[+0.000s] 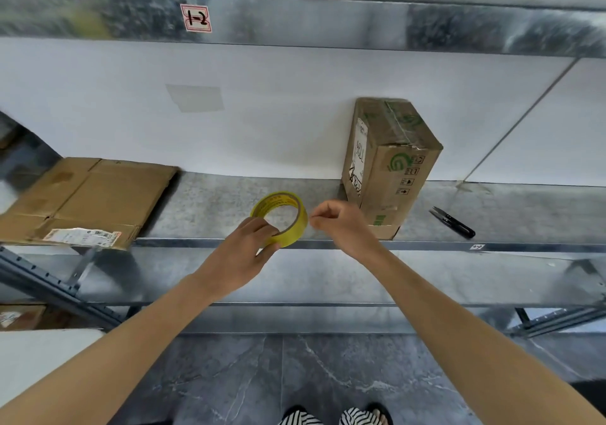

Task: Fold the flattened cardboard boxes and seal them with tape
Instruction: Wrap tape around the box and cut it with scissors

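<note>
light: bright, even | glare: metal shelf (229,201) | edges: blurred, wide-angle curved

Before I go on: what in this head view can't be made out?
All head view:
- Whether the right hand pinches a tape end: too thin to see.
- Near rim of the tape roll: hidden by the left hand gripping it.
- Left end of the flat cardboard: blurred, cut by the frame edge.
- Label print on the box: too small.

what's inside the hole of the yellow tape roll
Through the hole of the tape roll only bare grey metal shelf shows. The left hand grips the near rim, and its fingers cover that part of the hole, so whatever lies there cannot be seen.
</note>
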